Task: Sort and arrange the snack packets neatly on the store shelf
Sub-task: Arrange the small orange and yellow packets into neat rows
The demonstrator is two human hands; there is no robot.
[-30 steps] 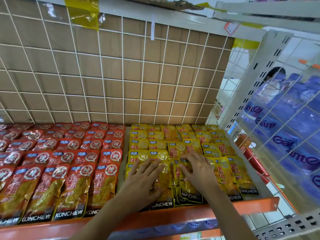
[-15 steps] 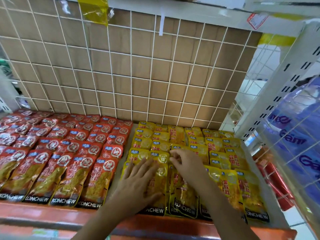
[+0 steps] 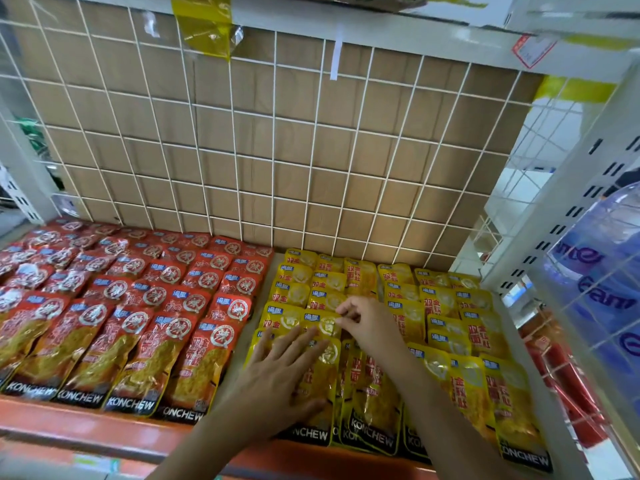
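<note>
Yellow KONCHEW snack packets lie in overlapping rows on the right half of the shelf. Red KONCHEW packets fill the left half in tidy rows. My left hand lies flat with spread fingers on a yellow front-row packet. My right hand has its fingers curled and pinches the top edge of a yellow packet in the row behind. Both forearms reach in from the bottom of the view.
A white wire grid over brown board backs the shelf. The orange front lip runs along the bottom. A white slotted upright stands at right, with blue bottled-water packs behind wire mesh. An upper shelf hangs overhead.
My right hand moved back from the front-row packets and now pinches the edge of a packet further in. My left hand stayed flat on the front packet. The view shifted left and closer.
</note>
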